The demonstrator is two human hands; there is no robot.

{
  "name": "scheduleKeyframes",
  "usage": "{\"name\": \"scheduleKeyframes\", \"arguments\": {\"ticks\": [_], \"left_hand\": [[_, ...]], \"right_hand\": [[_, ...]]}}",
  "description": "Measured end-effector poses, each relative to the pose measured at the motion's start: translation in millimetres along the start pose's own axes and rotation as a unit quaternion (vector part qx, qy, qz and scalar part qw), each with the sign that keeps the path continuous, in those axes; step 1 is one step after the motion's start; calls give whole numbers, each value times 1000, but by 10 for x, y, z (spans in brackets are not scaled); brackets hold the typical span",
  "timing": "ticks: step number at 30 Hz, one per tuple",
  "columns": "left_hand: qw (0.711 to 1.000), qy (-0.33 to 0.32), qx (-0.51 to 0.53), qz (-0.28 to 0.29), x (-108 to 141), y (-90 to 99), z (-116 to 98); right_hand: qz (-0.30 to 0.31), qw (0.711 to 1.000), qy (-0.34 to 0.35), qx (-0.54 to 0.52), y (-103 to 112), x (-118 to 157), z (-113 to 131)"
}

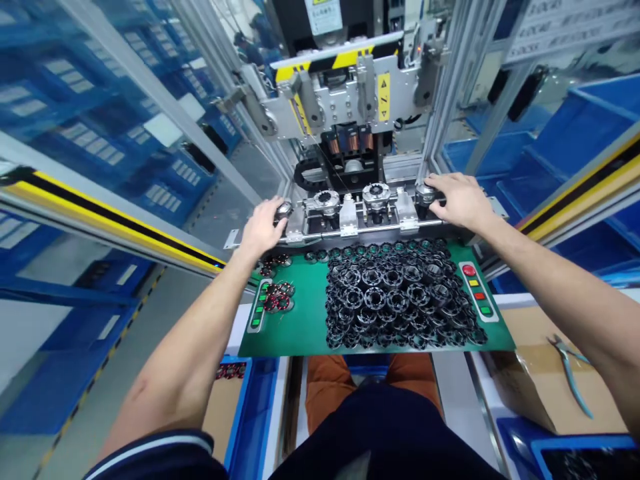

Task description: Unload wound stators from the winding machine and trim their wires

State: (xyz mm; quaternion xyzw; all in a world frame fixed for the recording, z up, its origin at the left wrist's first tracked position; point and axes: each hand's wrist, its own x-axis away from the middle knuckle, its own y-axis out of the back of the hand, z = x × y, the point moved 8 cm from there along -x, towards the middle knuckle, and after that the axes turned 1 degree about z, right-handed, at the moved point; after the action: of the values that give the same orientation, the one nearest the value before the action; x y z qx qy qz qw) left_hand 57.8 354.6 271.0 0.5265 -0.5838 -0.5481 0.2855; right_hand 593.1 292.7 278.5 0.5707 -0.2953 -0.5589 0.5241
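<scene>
My left hand (pixel 263 227) curls round a round metal fixture (pixel 283 211) at the left end of the machine's rail. At the rail's right end, my right hand (pixel 463 200) grips a similar round metal fixture (pixel 426 194) between thumb and fingers. Two more fixtures stand between them, a left middle fixture (pixel 326 199) and a right middle fixture (pixel 376 194), each with a dark toothed ring in its top. Stacks of black toothed motor cores (pixel 395 300) cover much of the green mat (pixel 305 327). Several cores wound with red wire (pixel 279 298) lie at the mat's left.
Button panels, one at left (pixel 259 307) and one at right (pixel 477 291), flank the mat. Above the rail hangs the machine head (pixel 345 100) with yellow-black stripes. Pliers (pixel 570 373) lie on a cardboard box (pixel 540 327). Blue bins (pixel 255 413) stand below.
</scene>
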Motion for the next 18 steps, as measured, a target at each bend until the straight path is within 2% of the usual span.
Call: {"name": "scheduleKeyframes", "arguments": {"ticks": [4, 8, 12, 15, 18], "left_hand": [[998, 47, -3, -52, 72, -53, 10], [997, 58, 8, -57, 111, -74, 3], [996, 60, 16, -59, 176, 6, 37], [998, 64, 11, -23, 103, 99, 11], [999, 47, 8, -12, -59, 176, -273]], "right_hand": [[0, 999, -4, 35, 5, -11, -37], [5, 999, -15, 49, -43, -11, -102], [26, 998, -24, 59, 13, -10, -63], [77, 993, -53, 69, 128, -85, 65], [88, 991, -63, 79, 240, -283, 416]]}}
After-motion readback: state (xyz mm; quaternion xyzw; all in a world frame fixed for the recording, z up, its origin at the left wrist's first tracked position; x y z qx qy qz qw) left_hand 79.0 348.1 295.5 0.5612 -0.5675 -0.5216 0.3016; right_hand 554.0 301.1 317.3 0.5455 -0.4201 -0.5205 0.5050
